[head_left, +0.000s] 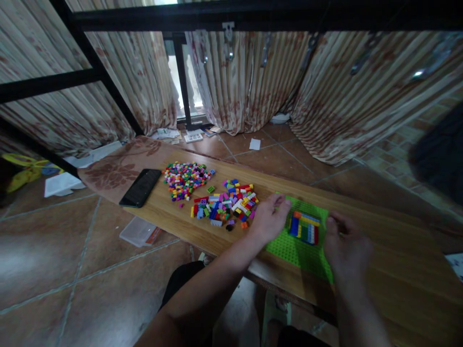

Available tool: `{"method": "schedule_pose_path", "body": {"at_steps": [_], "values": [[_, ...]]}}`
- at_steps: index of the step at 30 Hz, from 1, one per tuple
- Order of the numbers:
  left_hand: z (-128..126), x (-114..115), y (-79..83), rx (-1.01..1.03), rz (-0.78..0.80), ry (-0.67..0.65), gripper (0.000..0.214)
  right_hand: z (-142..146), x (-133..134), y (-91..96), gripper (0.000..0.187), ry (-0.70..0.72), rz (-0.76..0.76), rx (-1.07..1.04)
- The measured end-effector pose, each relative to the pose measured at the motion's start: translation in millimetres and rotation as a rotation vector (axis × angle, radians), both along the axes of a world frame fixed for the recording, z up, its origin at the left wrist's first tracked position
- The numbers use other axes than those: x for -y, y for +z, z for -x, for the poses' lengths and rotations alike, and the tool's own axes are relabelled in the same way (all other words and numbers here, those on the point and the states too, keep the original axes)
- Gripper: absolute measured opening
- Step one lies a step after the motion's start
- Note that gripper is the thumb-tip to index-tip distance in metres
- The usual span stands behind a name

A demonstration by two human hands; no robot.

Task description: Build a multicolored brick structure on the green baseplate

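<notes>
A green baseplate (pixel 289 248) lies on a long wooden board (pixel 398 250). A small block of blue, yellow, red and green bricks (pixel 304 226) is built on it. My left hand (pixel 269 219) rests at the plate's left edge with its fingers curled together; whether they hold anything is hidden. My right hand (pixel 345 243) sits at the plate's right side, fingers bent inward beside the built bricks. Left of my hands lie a pile of larger mixed bricks (pixel 226 202) and a pile of tiny coloured bricks (pixel 184 179).
A black phone (pixel 141 188) lies face up at the board's left end. A clear plastic box (pixel 139 231) sits on the tiled floor below. Papers lie by the curtains. Black metal bars cross overhead and at the left.
</notes>
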State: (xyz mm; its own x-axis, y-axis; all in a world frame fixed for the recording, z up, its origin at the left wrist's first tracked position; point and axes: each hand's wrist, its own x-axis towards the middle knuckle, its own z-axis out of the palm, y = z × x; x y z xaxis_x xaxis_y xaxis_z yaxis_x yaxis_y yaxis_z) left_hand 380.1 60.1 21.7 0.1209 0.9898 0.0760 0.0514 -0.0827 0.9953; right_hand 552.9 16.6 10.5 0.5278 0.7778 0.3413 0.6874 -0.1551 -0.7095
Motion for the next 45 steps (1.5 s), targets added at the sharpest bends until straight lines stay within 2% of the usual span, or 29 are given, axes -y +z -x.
{"method": "schedule_pose_path", "body": {"at_steps": [3,5,7,10,13,17,22,25,29,32,36,41,45], "values": [[18.0,-14.5,0.3,0.053,-0.019,0.123,0.024,21.0,-0.8,10.5,0.039,-0.002,-0.133,0.015],[33.7,-23.1,3.7,0.116,-0.014,0.183,0.022,37.5,-1.2,14.9,0.035,0.047,-0.19,0.04],[51.5,-29.5,9.9,0.171,0.01,0.247,0.02,55.2,-0.8,17.1,0.03,0.145,-0.22,0.049],[81.1,-34.8,21.5,0.268,0.021,0.341,0.018,83.1,1.8,16.8,0.024,0.369,-0.253,0.027],[112.2,-38.2,31.5,0.318,-0.013,0.431,0.019,110.2,6.8,13.3,0.02,0.559,-0.216,0.036],[148.9,-42.6,37.5,0.375,-0.013,0.547,0.022,141.8,14.3,5.8,0.017,0.694,-0.188,0.028],[171.9,-44.0,39.8,0.558,0.057,0.601,0.022,172.1,16.5,-5.5,0.021,0.83,-0.162,0.162],[173.8,-42.8,42.5,0.594,0.08,0.584,0.022,186.4,13.9,-9.9,0.025,0.821,-0.113,0.246],[171.2,-42.4,46.3,0.568,0.113,0.568,0.023,198.5,11.1,-9.4,0.014,0.792,-0.063,0.289],[168.3,-42.3,46.7,0.552,0.132,0.549,0.024,198.3,9.9,-6.5,0.011,0.818,-0.106,0.205],[161.7,-40.2,44.5,0.524,0.146,0.47,0.026,182.9,8.4,-1.3,0.01,0.839,-0.157,-0.012],[140.8,-35.1,43.3,0.366,0.106,0.349,0.022,145.0,9.8,8.3,0.02,0.603,-0.14,-0.215],[109.9,-27.0,37.9,0.202,0.014,0.155,0.019,100.3,12.1,12.4,0.029,0.321,-0.142,-0.32]]}}
